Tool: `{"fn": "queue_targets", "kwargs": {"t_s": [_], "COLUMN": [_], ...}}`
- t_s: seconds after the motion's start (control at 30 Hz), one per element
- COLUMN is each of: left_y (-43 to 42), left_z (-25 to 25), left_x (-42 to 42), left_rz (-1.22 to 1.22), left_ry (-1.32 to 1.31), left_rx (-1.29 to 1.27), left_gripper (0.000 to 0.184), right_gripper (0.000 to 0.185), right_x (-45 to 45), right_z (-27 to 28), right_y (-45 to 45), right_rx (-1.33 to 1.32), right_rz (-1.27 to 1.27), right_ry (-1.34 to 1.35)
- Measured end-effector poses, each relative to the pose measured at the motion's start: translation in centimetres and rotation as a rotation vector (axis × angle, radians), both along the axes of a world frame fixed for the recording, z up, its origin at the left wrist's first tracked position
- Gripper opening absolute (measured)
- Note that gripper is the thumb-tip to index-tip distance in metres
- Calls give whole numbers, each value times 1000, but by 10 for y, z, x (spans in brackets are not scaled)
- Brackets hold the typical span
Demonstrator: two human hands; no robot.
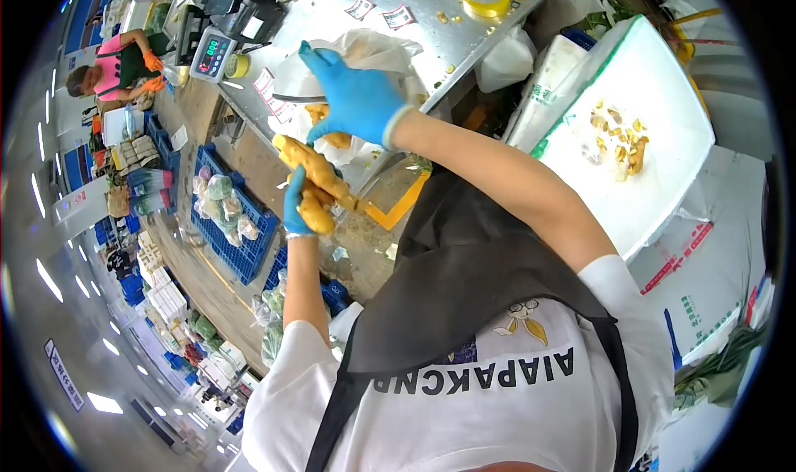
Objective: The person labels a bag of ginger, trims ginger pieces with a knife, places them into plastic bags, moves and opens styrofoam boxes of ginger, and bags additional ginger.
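We have a big shiny metal surface (311, 22) in front of us, with paper labels and little bits on it. Far off on our left is a person (108, 70) in a pink top and orange gloves. A white box (663, 107) is on our right, with small yellow-brown bits inside. A blue crate (235, 252) with bagged vegetables in it is on our left. A thin, see-through bag (377, 47) lies on the surface, and a scale (215, 55) with green numbers is near its left edge. Our right hand (355, 99), in a blue glove, is by the bag, its fingers open and the thumb well apart. Our left hand (296, 206), also in blue, has its fingers curled around the knobbly ginger (311, 172), holding it up just below our right hand. A yellow tape roll (486, 9) sits near the surface's edge.
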State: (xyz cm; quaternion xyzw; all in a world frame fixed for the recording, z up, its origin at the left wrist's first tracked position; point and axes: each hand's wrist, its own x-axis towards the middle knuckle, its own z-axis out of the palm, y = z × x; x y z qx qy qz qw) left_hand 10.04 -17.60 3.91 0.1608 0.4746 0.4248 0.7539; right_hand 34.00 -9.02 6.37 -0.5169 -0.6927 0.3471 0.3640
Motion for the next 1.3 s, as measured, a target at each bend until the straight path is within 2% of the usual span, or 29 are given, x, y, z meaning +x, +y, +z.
{"fn": "queue_targets", "kwargs": {"t_s": [0.03,0.1,0.13,0.17,0.23,0.27,0.3,0.33,0.4,0.43,0.5,0.57,0.6,0.63,0.67,0.7,0.77,0.8,0.87,0.9,0.97,1.03,1.07,1.1,1.17,1.2,1.3], "left_y": [14,56,79,103,136,148,157,172,188,191,176,159,137,130,111,89,69,56,46,41,31,22,19,17,4,-4,-24], "left_z": [-10,-18,-34,-52,-75,-92,-109,-124,-159,-166,-151,-109,-81,-83,-60,-34,-16,2,20,26,34,20,12,6,5,3,-29], "left_x": [-15,-16,-20,-22,2,12,27,28,47,45,30,10,21,-9,6,26,33,67,115,137,191,230,245,260,300,321,364], "left_rz": [39,-28,-193,-363,-540,-548,-561,-888,-492,-519,-595,-594,-307,-209,-44,127,164,176,18,-67,-235,-384,-490,-611,-862,-933,-1095], "left_ry": [30,312,548,776,1175,1258,1330,1406,1309,1253,1155,1099,1062,1124,1183,1239,1330,1413,1462,1483,1525,1165,1115,952,854,721,429], "left_rx": [-85,-126,20,172,432,467,512,629,1453,1416,1097,709,517,496,541,583,830,897,1148,1275,1319,1271,1295,1249,1217,1108,719], "left_gripper": [50,44,42,40,34,31,29,27,36,36,36,39,36,32,29,27,27,26,23,22,20,21,22,22,26,24,24], "right_gripper": [91,72,62,55,41,42,44,45,50,54,49,38,27,23,24,24,28,28,29,31,33,30,32,35,39,41,45], "right_x": [-16,-31,-37,-39,-27,-9,-3,6,38,58,125,187,222,262,299,334,390,407,427,432,443,458,464,470,460,449,422], "right_z": [-11,-45,-54,-56,-59,-44,-49,-54,-62,-63,-28,-55,-75,-111,-146,-184,-235,-259,-298,-306,-309,-300,-290,-280,-220,-191,-138], "right_y": [12,37,44,44,34,29,22,18,3,-14,-63,-112,-138,-167,-200,-230,-274,-288,-300,-296,-282,-286,-290,-292,-297,-302,-329], "right_rx": [-34,-153,-217,-238,-284,-365,-326,-286,-119,1,-183,-272,-231,-347,-176,-290,-679,-702,-745,-841,-1030,-942,-923,-893,-819,-774,-568], "right_rz": [30,68,81,9,-150,-120,-101,-97,-196,-278,-468,-869,-1047,-1250,-1326,-1460,-1435,-1425,-1391,-1375,-1342,-1221,-1261,-1292,-1299,-1288,-949], "right_ry": [-42,-17,-5,167,497,602,623,632,563,488,556,482,472,569,218,68,-539,-596,-701,-710,-723,-755,-563,-376,69,287,849]}}
